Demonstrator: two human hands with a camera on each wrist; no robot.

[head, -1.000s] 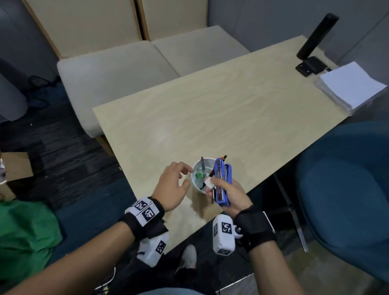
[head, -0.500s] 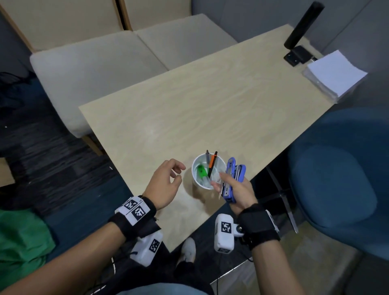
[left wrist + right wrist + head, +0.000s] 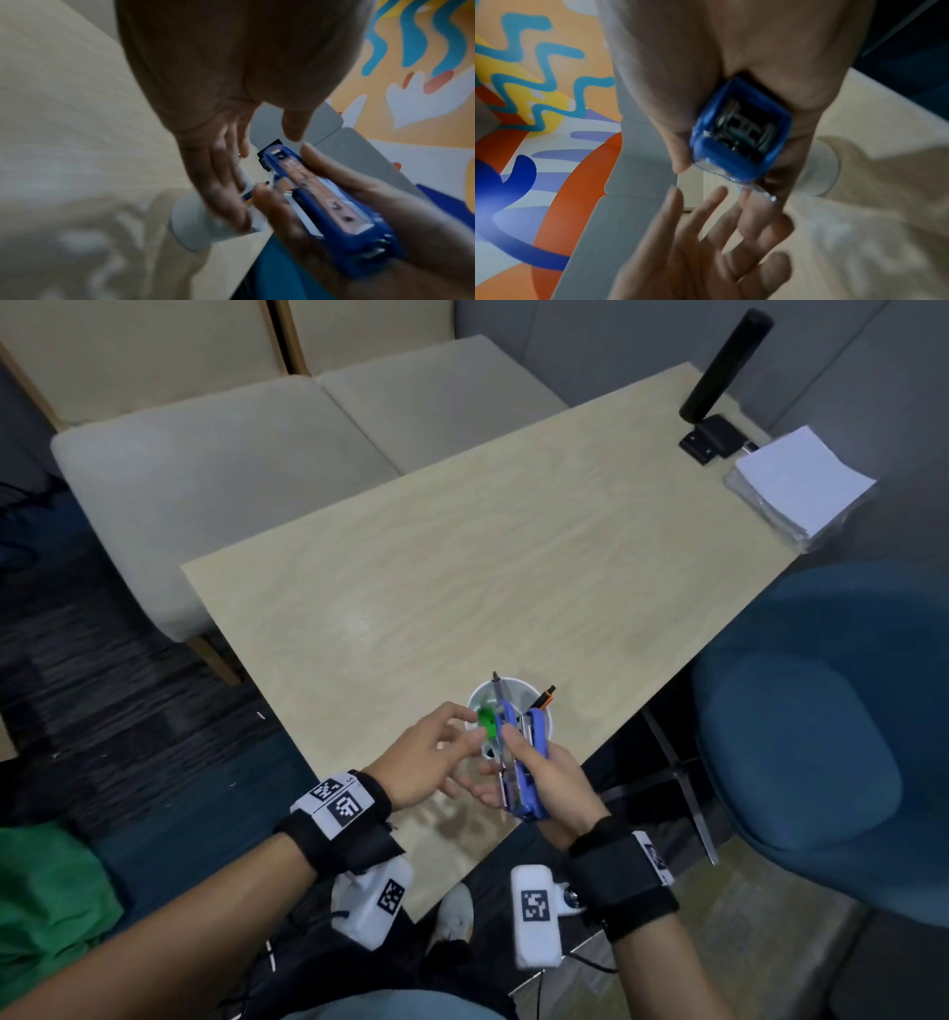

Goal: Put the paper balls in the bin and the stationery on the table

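My right hand (image 3: 534, 770) grips a blue stapler (image 3: 519, 762) just above the near edge of the wooden table (image 3: 462, 557); the right wrist view shows the stapler (image 3: 741, 138) end-on in the palm. A white cup (image 3: 539, 719) stands right behind it, holding a grey pen (image 3: 495, 683), an orange-tipped pen (image 3: 547, 695) and something green (image 3: 485, 717). My left hand (image 3: 457, 747) is empty, fingers spread, beside the cup (image 3: 195, 223) and close to the stapler (image 3: 321, 199). No paper ball or bin shows.
A stack of white paper (image 3: 801, 490) and a black stand (image 3: 719, 387) sit at the table's far right corner. Beige seats (image 3: 231, 480) line the far side, a blue chair (image 3: 821, 737) is on the right, and green cloth (image 3: 46, 906) lies low on the left.
My right hand has brought the stapler leftward in front of the cup. My left hand has moved right toward it and spread its fingers. The orange-tipped pen now stands in the cup.
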